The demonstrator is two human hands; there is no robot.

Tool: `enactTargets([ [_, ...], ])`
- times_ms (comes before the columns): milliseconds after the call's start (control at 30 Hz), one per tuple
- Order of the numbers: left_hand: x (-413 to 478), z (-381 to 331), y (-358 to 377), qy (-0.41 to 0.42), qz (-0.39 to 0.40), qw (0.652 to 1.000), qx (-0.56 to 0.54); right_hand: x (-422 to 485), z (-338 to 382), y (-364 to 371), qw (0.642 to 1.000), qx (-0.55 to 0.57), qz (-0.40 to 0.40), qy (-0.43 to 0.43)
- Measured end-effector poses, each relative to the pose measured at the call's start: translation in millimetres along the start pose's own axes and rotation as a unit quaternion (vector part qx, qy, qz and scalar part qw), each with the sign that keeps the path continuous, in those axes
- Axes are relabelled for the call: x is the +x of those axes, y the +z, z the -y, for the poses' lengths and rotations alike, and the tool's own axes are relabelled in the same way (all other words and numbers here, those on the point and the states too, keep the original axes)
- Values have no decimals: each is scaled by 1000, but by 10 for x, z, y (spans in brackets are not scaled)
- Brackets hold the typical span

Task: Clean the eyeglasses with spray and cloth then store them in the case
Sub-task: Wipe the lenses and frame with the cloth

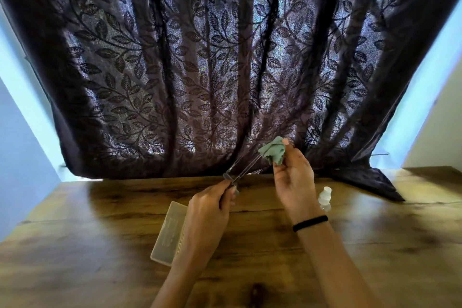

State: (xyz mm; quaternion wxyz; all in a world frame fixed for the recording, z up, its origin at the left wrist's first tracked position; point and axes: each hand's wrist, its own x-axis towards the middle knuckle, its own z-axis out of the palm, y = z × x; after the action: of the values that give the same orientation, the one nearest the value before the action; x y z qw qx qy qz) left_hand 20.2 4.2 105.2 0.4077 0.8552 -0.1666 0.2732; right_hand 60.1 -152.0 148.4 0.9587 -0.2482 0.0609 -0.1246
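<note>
My left hand (211,210) grips the eyeglasses (243,170) by the temple ends and holds them up above the wooden table (362,245). The thin dark arms slant up to the right. My right hand (292,180) pinches a bunched green cloth (273,153) around the front of the glasses, so the lenses are hidden. A pale translucent case (170,232) lies on the table, partly under my left wrist. A small clear spray bottle (325,197) stands just right of my right wrist.
A dark purple curtain (200,70) with a leaf pattern hangs behind the table and drapes onto its far right corner. Pale walls show on both sides. A black band circles my right wrist.
</note>
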Motion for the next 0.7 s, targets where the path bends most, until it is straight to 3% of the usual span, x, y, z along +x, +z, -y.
enactTargets([
  [167,94,-47,-14,14,-15,999,36,-264,-350,-9,967,-242,62,-45],
  [367,104,39,-80,20,-15,999,45,-375,-509,-109,925,-344,120,-105],
  [567,66,67,-24,16,-10,999,34,-310,-434,-21,943,-309,101,-76],
  [700,14,93,-12,13,-2,1000,13,-185,-250,33,979,-183,80,-34],
])
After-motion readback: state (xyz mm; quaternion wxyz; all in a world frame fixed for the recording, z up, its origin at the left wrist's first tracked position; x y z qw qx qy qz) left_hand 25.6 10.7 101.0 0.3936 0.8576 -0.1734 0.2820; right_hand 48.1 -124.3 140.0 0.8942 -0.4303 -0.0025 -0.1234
